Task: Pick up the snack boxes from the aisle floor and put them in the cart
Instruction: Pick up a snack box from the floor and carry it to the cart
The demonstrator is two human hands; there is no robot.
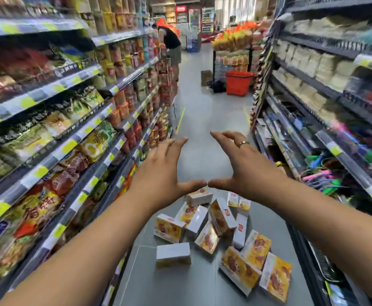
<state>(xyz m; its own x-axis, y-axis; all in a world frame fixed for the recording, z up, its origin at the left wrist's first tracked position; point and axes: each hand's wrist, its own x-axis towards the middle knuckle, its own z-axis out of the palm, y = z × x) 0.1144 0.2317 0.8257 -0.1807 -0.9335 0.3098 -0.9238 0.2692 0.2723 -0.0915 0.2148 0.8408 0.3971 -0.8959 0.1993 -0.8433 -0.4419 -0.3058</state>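
Several yellow and white snack boxes (216, 235) lie scattered on the grey aisle floor (202, 120) right below me, some on their sides, some flat. My left hand (160, 168) and my right hand (244, 164) are stretched out in front of me above the boxes, palms down, fingers spread, thumb tips almost touching. Neither hand holds anything. A ring shows on my right hand. No cart is in view.
Stocked shelves of noodle packs (55, 129) line the left; shelves with packets and stationery (313, 96) line the right. Down the aisle stand a red basket (239, 82), a cardboard box (206, 77) and a display rack (233, 40). A person (171, 47) bends at the left shelf.
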